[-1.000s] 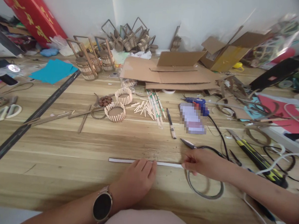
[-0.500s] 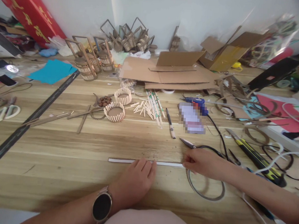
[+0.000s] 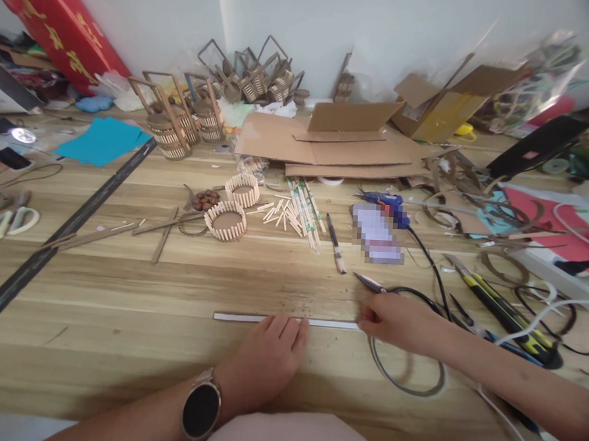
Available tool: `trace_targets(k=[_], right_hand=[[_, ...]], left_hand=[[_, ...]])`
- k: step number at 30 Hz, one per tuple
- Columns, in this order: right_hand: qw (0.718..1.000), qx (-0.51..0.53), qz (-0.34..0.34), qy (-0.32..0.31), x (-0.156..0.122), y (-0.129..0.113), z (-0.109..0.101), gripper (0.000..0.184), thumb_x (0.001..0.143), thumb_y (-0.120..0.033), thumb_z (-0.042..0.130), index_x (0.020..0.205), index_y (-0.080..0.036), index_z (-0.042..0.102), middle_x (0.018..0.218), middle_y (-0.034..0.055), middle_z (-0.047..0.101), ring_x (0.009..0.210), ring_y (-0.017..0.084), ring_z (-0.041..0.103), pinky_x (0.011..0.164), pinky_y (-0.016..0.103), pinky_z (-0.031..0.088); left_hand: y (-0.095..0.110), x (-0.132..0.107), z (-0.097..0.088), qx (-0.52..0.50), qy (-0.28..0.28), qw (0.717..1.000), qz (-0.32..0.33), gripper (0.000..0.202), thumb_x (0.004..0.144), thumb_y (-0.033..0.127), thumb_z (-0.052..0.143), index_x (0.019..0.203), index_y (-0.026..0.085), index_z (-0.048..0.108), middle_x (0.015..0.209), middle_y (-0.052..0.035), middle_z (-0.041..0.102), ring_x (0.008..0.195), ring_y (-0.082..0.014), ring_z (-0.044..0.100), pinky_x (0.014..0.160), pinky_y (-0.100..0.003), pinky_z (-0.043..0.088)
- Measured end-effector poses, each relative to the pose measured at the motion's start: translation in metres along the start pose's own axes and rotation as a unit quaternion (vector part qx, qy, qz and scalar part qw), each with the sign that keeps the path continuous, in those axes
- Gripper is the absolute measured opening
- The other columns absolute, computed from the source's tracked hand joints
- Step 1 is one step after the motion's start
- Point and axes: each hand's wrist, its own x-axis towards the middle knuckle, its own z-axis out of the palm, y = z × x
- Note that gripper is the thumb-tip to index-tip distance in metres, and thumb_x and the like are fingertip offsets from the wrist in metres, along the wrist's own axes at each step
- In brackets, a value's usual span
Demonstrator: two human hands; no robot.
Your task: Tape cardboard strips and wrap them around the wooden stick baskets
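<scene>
White-handled scissors (image 3: 8, 224) lie at the left edge of a wooden tabletop (image 3: 120, 343), where a long black strip (image 3: 90, 208) slants from the left edge toward the far side past a fan of blue sheets (image 3: 102, 141). Handled slatted baskets (image 3: 169, 137) stand near the far edge, left of center. Nearer the middle, two rings of upright wooden pegs (image 3: 226, 233) sit beside a heap of round brown pieces (image 3: 206, 201).

Parallel to the near edge runs a narrow white strip (image 3: 235, 317) with a dark border. The left hand (image 3: 270, 354) (a round-faced watch (image 3: 201, 410) on its wrist) rests across the strip's middle, fingers together and slightly bent; whether it grips cannot be told, the palm being turned down.

Short loose sticks (image 3: 285, 215) scatter toward the center, followed by a pen (image 3: 337, 244) and a phone-like slab (image 3: 377, 235), its face pixelated. The right hand (image 3: 393, 318), fingers curled in, pinches the strip's right end between thumb and forefinger, above a curled band (image 3: 409, 390). A yellow-and-black utility knife (image 3: 509, 315) points away from the tabletop's near right corner.
</scene>
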Motion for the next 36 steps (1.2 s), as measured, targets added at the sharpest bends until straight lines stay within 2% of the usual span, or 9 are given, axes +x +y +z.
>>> trace_targets(k=[4, 8, 11, 14, 18, 21, 28, 32, 36], right_hand=[[1.0, -0.008, 0.012, 0.0, 0.0, -0.003, 0.0, 0.021, 0.08, -0.021, 0.053, 0.065, -0.018, 0.067, 0.069, 0.0072, 0.07, 0.065, 0.021, 0.063, 0.051, 0.026, 0.024], [1.0, 0.0, -0.001, 0.011, -0.007, -0.009, -0.007, 0.02, 0.081, -0.019, 0.052, 0.067, -0.018, 0.065, 0.069, 0.0062, 0.07, 0.064, 0.019, 0.062, 0.053, 0.026, 0.026], [0.999, 0.012, -0.02, 0.031, -0.021, -0.019, -0.016, 0.022, 0.087, -0.021, 0.048, 0.072, -0.019, 0.064, 0.07, 0.004, 0.069, 0.064, 0.017, 0.06, 0.054, 0.025, 0.03], [0.996, 0.02, -0.052, 0.071, -0.037, -0.034, -0.023, 0.021, 0.088, -0.022, 0.047, 0.073, -0.02, 0.061, 0.068, 0.0022, 0.067, 0.062, 0.016, 0.059, 0.055, 0.024, 0.031], [0.989, 0.012, -0.075, 0.129, -0.05, -0.051, -0.025, 0.017, 0.087, -0.021, 0.049, 0.076, -0.022, 0.06, 0.071, 0.0014, 0.069, 0.062, 0.018, 0.063, 0.053, 0.025, 0.031], [0.979, -0.022, -0.082, 0.185, -0.052, -0.056, -0.021, 0.017, 0.089, -0.023, 0.048, 0.077, -0.023, 0.06, 0.07, 0.0014, 0.07, 0.061, 0.02, 0.067, 0.049, 0.026, 0.028], [0.926, -0.07, -0.166, 0.331, -0.053, -0.059, -0.014, 0.016, 0.086, -0.02, 0.051, 0.072, -0.022, 0.057, 0.059, -0.0015, 0.065, 0.045, 0.019, 0.064, 0.043, 0.028, 0.025], [0.912, -0.082, -0.176, 0.361, -0.054, -0.062, -0.013, 0.016, 0.084, -0.017, 0.052, 0.07, -0.023, 0.056, 0.057, -0.0026, 0.064, 0.042, 0.017, 0.062, 0.042, 0.029, 0.025], [0.913, -0.074, -0.179, 0.358, -0.051, -0.06, -0.01, 0.019, 0.088, -0.019, 0.048, 0.071, -0.023, 0.056, 0.06, -0.0018, 0.065, 0.045, 0.016, 0.063, 0.043, 0.028, 0.027]], left_hand=[[0.001, 0.002, -0.003, -0.015, -0.022, 1.0, -0.003, 0.039, 0.093, 0.01, 0.045, 0.132, 0.005, 0.049, 0.09, -0.011, 0.064, 0.084, -0.023, 0.059, 0.071, -0.034, 0.051], [-0.005, 0.006, -0.012, -0.052, -0.052, 0.996, -0.043, 0.034, 0.092, 0.009, 0.047, 0.126, 0.011, 0.053, 0.099, -0.0111, 0.064, 0.088, -0.0239, 0.06, 0.072, -0.035, 0.051], [-0.013, 0.012, -0.024, -0.106, -0.025, 0.991, -0.084, 0.026, 0.093, 0.01, 0.047, 0.117, 0.013, 0.057, 0.112, -0.0125, 0.062, 0.099, -0.0253, 0.058, 0.082, -0.038, 0.051], [-0.017, 0.022, -0.039, -0.229, 0.018, 0.966, -0.12, 0.02, 0.095, 0.02, 0.05, 0.113, 0.016, 0.059, 0.11, -0.0087, 0.065, 0.104, -0.0238, 0.057, 0.091, -0.038, 0.048], [-0.015, 0.036, -0.05, -0.359, 0.011, 0.926, -0.115, 0.013, 0.094, 0.024, 0.053, 0.093, 0.019, 0.065, 0.091, -0.0032, 0.069, 0.091, -0.0203, 0.06, 0.081, -0.031, 0.047], [-0.013, 0.041, -0.051, -0.391, -0.013, 0.909, -0.141, 0.022, 0.093, 0.02, 0.05, 0.075, 0.019, 0.062, 0.077, -0.0007, 0.066, 0.077, -0.0179, 0.06, 0.07, -0.028, 0.044], [-0.011, 0.042, -0.058, -0.416, 0.012, 0.892, -0.178, 0.014, 0.087, 0.016, 0.049, 0.082, 0.02, 0.062, 0.081, -0.0011, 0.066, 0.079, -0.0184, 0.059, 0.069, -0.028, 0.041], [-0.009, 0.043, -0.059, -0.421, 0.043, 0.886, -0.19, 0.012, 0.08, 0.013, 0.051, 0.074, 0.02, 0.059, 0.074, -0.0003, 0.062, 0.075, -0.0176, 0.057, 0.065, -0.028, 0.039], [-0.012, 0.043, -0.057, -0.437, 0.08, 0.873, -0.2, 0.011, 0.075, 0.013, 0.054, 0.066, 0.02, 0.056, 0.073, -0.0002, 0.059, 0.073, -0.0168, 0.055, 0.062, -0.026, 0.038]])
